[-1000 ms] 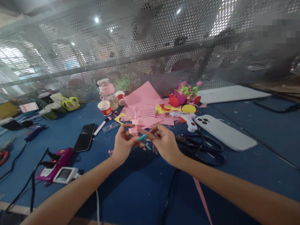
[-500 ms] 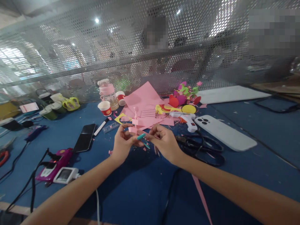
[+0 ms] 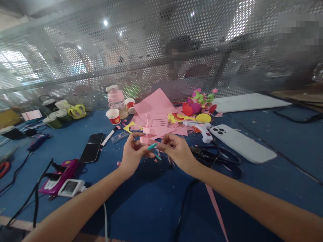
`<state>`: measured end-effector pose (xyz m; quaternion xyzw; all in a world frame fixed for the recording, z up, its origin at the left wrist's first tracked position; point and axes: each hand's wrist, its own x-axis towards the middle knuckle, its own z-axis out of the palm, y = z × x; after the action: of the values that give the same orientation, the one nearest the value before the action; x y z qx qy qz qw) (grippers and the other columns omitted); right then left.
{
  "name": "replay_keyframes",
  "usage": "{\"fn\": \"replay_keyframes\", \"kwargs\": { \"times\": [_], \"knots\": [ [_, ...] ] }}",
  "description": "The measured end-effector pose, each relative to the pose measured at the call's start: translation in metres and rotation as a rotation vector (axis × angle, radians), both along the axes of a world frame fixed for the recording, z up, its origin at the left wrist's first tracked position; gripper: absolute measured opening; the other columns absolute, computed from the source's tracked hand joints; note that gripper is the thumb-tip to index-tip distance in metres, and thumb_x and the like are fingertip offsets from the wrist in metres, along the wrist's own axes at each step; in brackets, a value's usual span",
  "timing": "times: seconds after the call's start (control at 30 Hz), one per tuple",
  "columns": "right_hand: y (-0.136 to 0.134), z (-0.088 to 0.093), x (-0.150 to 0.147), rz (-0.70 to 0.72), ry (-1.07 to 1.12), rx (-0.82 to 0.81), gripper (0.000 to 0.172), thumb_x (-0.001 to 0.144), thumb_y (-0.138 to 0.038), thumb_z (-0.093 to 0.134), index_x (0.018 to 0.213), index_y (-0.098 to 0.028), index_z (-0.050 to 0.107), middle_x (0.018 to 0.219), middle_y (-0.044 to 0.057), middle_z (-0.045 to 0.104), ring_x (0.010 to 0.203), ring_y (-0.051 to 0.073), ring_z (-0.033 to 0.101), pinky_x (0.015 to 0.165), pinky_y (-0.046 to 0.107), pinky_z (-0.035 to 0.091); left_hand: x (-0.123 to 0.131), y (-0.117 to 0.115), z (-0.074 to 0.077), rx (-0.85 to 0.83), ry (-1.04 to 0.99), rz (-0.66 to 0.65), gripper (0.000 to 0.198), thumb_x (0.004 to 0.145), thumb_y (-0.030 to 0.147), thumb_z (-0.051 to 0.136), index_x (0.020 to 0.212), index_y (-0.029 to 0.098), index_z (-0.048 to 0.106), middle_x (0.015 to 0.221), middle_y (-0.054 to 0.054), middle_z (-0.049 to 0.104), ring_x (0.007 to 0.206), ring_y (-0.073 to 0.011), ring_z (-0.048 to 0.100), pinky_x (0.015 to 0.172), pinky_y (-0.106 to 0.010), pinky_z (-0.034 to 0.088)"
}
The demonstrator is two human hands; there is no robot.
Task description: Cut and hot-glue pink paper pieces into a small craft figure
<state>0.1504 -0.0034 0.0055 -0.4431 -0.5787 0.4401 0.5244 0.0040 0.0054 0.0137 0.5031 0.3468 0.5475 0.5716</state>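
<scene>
Held up over the blue table is a small pink paper piece (image 3: 144,139) with a thin upright post. My left hand (image 3: 132,153) is closed around its left side, fingers bent and thumb forward. A slim teal object (image 3: 152,146) lies at my left fingertips; its kind is too small to make out. My right hand (image 3: 178,153) pinches at the right edge of the pink piece, its fingertips close to the left ones. Behind the hands lie pink sheets (image 3: 156,101), one with dark lines. The white glue gun (image 3: 202,129) rests beyond my right hand.
Dark-handled scissors (image 3: 224,156) and a white phone (image 3: 242,143) lie right. A black phone (image 3: 91,148), a magenta power strip (image 3: 60,176) and cords are left. Paper cups (image 3: 113,116) and a bottle (image 3: 116,101) stand before the perforated metal screen (image 3: 141,43).
Both hands stay almost in place around the pink piece, with only a slight shift of the fingers. Beyond the screen, a person has moved lower and to the right.
</scene>
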Motion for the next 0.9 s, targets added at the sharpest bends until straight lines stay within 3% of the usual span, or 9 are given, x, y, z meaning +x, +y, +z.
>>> {"fn": "replay_keyframes", "kwargs": {
  "times": [0.13, 0.27, 0.37, 0.7, 0.9],
  "knots": [
    [0.0, -0.001, 0.003, -0.063, -0.096, 0.068, 0.031, 0.064, -0.044, 0.063, 0.061, -0.021, 0.043, 0.044, -0.008, 0.041, 0.037, 0.007, 0.04, 0.038, 0.022, 0.03, -0.001, 0.0, -0.001, 0.014, 0.011, -0.019, 0.042, 0.057, 0.019, 0.073, 0.086, 0.017, 0.043, 0.051, 0.004, 0.064, 0.04, -0.0146, 0.062, 0.04, -0.018, 0.053],
    [0.0, 0.0, 0.005, -0.216, -0.205, 0.173, 0.027, 0.06, -0.039, 0.068, 0.066, -0.021, 0.048, 0.064, 0.0, 0.055, 0.062, 0.014, 0.053, 0.058, 0.028, 0.04, -0.002, -0.001, 0.0, 0.006, 0.045, 0.003, 0.041, 0.057, 0.017, 0.071, 0.086, 0.018, 0.042, 0.048, 0.004, 0.063, 0.041, -0.0156, 0.062, 0.041, -0.019, 0.054],
    [0.002, -0.001, 0.004, -0.231, -0.157, 0.175, 0.03, 0.057, -0.039, 0.069, 0.07, -0.021, 0.048, 0.075, 0.003, 0.056, 0.075, 0.018, 0.054, 0.067, 0.032, 0.042, -0.002, -0.002, 0.001, 0.005, 0.055, 0.007, 0.042, 0.057, 0.016, 0.071, 0.086, 0.017, 0.041, 0.048, 0.005, 0.063, 0.041, -0.0159, 0.063, 0.042, -0.02, 0.054],
    [0.004, -0.004, -0.004, -0.197, -0.09, 0.144, 0.033, 0.054, -0.04, 0.067, 0.073, -0.02, 0.048, 0.077, 0.003, 0.051, 0.075, 0.018, 0.051, 0.069, 0.035, 0.042, 0.001, -0.008, 0.001, -0.005, 0.025, -0.105, 0.047, 0.054, 0.013, 0.072, 0.087, 0.019, 0.04, 0.059, 0.002, 0.067, 0.048, -0.0187, 0.065, 0.046, -0.027, 0.057],
    [0.003, -0.004, -0.007, -0.179, -0.053, 0.092, 0.037, 0.052, -0.044, 0.068, 0.07, -0.02, 0.046, 0.075, 0.001, 0.05, 0.073, 0.017, 0.051, 0.066, 0.033, 0.041, 0.003, -0.01, 0.002, 0.004, 0.039, -0.1, 0.047, 0.053, 0.013, 0.073, 0.087, 0.018, 0.039, 0.056, 0.004, 0.066, 0.046, -0.0169, 0.064, 0.045, -0.024, 0.056]
  ]
}}
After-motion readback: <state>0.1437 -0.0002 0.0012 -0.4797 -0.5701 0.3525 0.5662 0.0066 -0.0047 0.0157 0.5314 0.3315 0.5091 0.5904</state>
